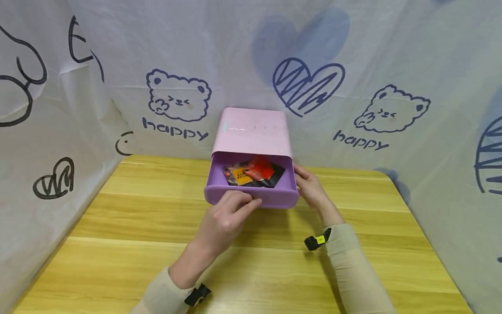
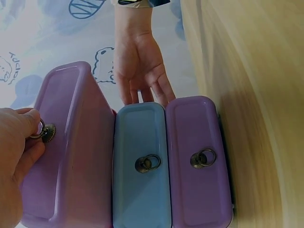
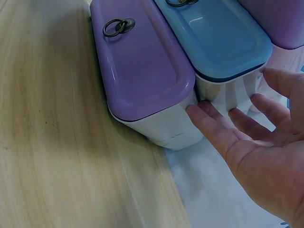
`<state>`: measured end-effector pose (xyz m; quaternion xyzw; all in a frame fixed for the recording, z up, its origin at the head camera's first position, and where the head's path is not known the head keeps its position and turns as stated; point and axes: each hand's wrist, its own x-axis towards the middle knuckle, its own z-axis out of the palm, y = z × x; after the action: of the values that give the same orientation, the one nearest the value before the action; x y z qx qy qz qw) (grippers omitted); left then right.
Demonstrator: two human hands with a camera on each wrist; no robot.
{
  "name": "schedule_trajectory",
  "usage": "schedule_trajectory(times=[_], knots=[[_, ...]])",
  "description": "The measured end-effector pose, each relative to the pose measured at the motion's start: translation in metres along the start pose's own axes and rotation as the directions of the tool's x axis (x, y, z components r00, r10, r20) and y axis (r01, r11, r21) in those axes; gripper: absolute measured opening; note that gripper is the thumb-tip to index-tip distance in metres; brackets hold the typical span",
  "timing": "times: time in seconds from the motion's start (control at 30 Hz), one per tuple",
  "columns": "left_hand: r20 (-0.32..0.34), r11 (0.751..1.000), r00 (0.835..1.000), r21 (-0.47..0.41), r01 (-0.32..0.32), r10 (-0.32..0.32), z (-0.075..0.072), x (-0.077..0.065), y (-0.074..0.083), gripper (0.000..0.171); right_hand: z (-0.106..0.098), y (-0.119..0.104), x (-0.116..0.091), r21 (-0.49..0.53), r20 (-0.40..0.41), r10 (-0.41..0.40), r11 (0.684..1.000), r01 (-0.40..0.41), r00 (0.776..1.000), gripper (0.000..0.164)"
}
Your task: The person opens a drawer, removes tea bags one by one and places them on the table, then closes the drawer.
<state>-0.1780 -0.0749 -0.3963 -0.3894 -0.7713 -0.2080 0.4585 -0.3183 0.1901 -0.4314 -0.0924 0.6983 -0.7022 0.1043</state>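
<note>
Nearest the near edge of the worktop (image 1: 117, 244), two pale sleeves (image 1: 358, 261) reach in, each ending in a black wrist strap (image 1: 198, 295). Beyond them, about midway across the worktop, the left hand (image 1: 223, 218) has its fingers narrowed round the ring (image 2: 48, 133) on the front of the top drawer (image 1: 278, 198), pinching it; the small ring leaves room for little more than a pinch. The drawer juts towards the near edge, so its inside can be seen: a red packet (image 1: 259, 169) lies over a dark packet (image 1: 241, 175) with a yellow label, both flat on the drawer floor. To the right, the right hand (image 1: 312, 189) has its fingers spread and fairly straight, the tips seeming to touch the white side wall of the cabinet (image 1: 252, 135), presumably to steady it while the other hand works the ring. Below the top drawer, the blue drawer (image 2: 142, 190) and the bottom drawer (image 2: 199, 190) sit pushed in, their rings untouched. The cabinet stands by the middle of the worktop's far edge, close to a printed cloth (image 1: 243, 56), perhaps to leave space in front for a drawer to slide out.
</note>
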Motion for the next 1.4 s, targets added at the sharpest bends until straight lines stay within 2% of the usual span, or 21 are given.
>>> schedule_trajectory(times=[0.27,0.57,0.7,1.07,1.13,1.33,1.4], knots=[[0.047,0.999,0.999,0.021,-0.026,0.025,-0.002,-0.008,0.005,0.030,0.000,0.000,0.001,-0.011,-0.009,0.020,1.000,-0.020,1.000,0.054],[0.053,0.995,0.996,0.058,-0.081,0.078,-0.002,-0.013,0.005,0.031,0.000,0.001,0.002,-0.003,-0.009,0.028,1.000,-0.028,1.000,0.055],[0.075,0.993,0.993,0.069,-0.097,0.092,-0.002,-0.013,0.005,0.029,0.001,0.000,0.001,-0.006,-0.014,0.032,0.999,-0.032,0.999,0.055],[0.125,0.976,0.985,0.169,-0.137,0.117,-0.004,-0.012,0.004,0.029,0.000,0.000,0.001,-0.014,-0.010,0.029,0.999,-0.029,1.000,0.055],[0.110,0.979,0.987,0.158,-0.130,0.114,-0.006,-0.011,0.004,0.027,0.000,0.000,0.001,-0.014,-0.008,0.029,0.999,-0.029,1.000,0.055],[-0.038,0.990,0.993,0.086,-0.112,0.115,-0.016,0.001,-0.003,0.022,0.000,0.000,0.002,-0.019,-0.003,0.023,1.000,-0.023,1.000,0.055],[-0.060,0.992,0.993,0.073,-0.099,0.103,-0.022,0.007,-0.006,0.023,0.001,0.001,0.003,-0.022,-0.004,0.022,1.000,-0.022,1.000,0.055]])
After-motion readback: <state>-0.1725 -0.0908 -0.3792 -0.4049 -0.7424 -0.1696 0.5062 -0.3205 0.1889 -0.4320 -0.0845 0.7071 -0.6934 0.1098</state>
